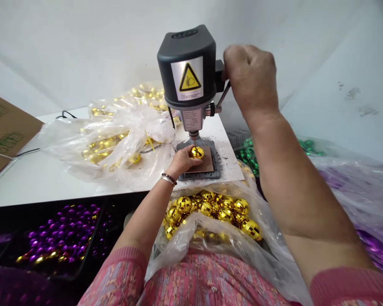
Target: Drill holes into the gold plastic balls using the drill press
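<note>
Head view, from far left: a flat brown cardboard box (6, 131) at the edge of the white table (35, 178). Below the table's front edge, a dark tray of purple round beads (64, 233), a few gold ones among them. Further in, on the tabletop, crumpled clear plastic bags of small gold balls (115, 144); impossible to tell whether drilled or not.

Next, the left hand (181, 163), bracelets at the wrist, closed round a single gold mirror-faceted ball (196, 152) and pinning it on the brown pad of the grey drill base (215, 168). Directly above, a small black-hooded bench drill (187, 63) with a yellow warning sticker, bit right at the top of the ball; touching or biting in, too small to say. Dark swarf (228, 159) scattered round the base. Nearer, in the lap, an open clear bag heaped with gold mirror balls (210, 210).

Right of the drill head, the right hand (250, 78), clenched in a fist round the thin metal feed lever (223, 97), arm raised. Beyond the forearm, a pile of shiny green beads (250, 155); at far right, purple beads under clear plastic (370, 242).

Judging by this: one ball under the bit, partway through at best. Swarf enough to suggest many holes made. Full heap in the lap, so seemingly plenty left, though no telling which pile is finished.
</note>
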`<act>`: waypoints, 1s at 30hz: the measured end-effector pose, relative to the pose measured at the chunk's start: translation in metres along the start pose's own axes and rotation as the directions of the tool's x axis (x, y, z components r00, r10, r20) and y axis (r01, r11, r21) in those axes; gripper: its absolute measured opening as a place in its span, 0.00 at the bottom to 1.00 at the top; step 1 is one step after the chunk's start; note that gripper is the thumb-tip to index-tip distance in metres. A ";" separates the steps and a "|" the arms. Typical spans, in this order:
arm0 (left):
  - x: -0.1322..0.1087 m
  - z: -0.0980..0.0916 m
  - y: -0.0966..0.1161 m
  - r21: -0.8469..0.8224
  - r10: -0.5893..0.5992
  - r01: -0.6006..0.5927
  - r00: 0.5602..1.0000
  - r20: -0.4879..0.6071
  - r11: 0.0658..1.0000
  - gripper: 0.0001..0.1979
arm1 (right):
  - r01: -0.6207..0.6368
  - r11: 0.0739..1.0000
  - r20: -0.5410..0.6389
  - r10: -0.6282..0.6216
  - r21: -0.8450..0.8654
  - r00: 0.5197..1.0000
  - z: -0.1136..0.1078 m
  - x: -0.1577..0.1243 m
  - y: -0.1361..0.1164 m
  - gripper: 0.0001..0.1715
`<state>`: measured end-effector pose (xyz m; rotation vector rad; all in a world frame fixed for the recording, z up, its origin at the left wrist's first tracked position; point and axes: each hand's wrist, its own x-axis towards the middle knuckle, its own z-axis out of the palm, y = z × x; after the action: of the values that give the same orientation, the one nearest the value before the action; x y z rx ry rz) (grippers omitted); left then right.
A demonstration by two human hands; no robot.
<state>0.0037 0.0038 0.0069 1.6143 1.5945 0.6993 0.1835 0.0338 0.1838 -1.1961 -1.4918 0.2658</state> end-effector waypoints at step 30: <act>-0.002 0.007 -0.011 -0.021 0.083 -0.083 0.996 -0.016 0.996 0.30 | 0.301 0.948 -0.143 -0.313 -0.105 0.939 0.008 -0.109 0.057 0.16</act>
<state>0.0024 -0.0002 -0.0060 1.6712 1.5326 0.7718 0.1880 -0.0207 0.0734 -1.0038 -1.5348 -0.1013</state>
